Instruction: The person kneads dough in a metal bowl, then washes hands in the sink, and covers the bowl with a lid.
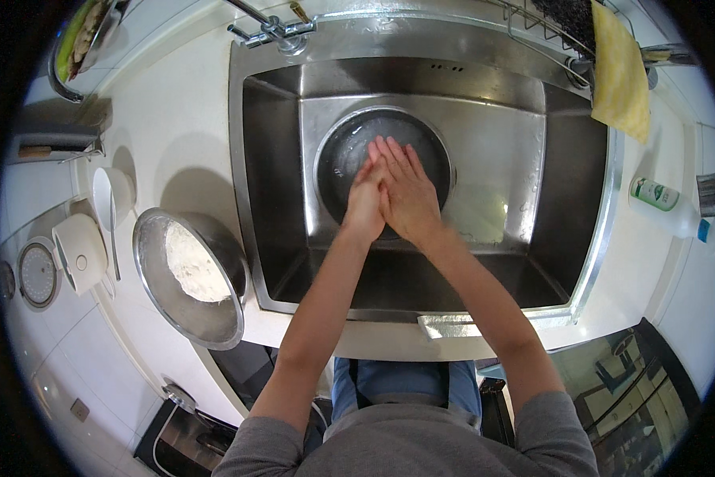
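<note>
Over the stainless steel sink my two hands are pressed together, palm against palm. My right hand lies on top and partly covers my left hand, whose fingers are mostly hidden. I see no object between them. Beneath both hands a round dark basin with a bright metal rim rests on the sink floor; it seems to hold water. On the counter to the left stands a metal mixing bowl with white flour or dough inside.
A chrome faucet rises at the back left. Beside the mixing bowl is a white bowl with a utensil. A yellow cloth hangs from a wire rack at back right. A soap bottle is on the right counter.
</note>
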Available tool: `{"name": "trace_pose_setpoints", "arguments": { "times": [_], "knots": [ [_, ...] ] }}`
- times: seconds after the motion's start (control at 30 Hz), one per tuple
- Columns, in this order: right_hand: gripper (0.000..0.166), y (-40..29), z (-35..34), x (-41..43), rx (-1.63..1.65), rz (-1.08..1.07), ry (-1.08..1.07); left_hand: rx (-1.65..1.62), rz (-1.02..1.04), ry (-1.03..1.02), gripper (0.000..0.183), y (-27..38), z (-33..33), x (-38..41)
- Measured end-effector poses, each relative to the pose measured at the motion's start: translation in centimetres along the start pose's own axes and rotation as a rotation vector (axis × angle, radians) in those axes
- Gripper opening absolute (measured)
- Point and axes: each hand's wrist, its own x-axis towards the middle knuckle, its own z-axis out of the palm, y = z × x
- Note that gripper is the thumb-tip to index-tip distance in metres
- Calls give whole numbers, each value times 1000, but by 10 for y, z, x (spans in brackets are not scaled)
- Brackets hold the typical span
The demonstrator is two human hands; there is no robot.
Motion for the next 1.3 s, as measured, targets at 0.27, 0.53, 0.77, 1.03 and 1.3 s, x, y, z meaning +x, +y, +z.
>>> {"name": "trace_pose_setpoints", "arguments": {
  "times": [0.27,0.53,0.77,1.03,1.3],
  "knots": [
    [64,-31,-6,-11,-157,45,21,660,370,-4,32,-3,-10,1],
    [63,-39,-7,-8,-637,77,-283,432,246,-41,28,-5,6,-5],
    [61,-53,-10,-14,-948,-69,-493,455,6,-64,33,-8,-19,17],
    [61,-39,-4,-21,-860,-118,-318,319,-255,183,46,19,6,9],
    [58,-37,-6,-20,-931,-110,-357,222,117,-23,23,5,13,-8]
  ]
}}
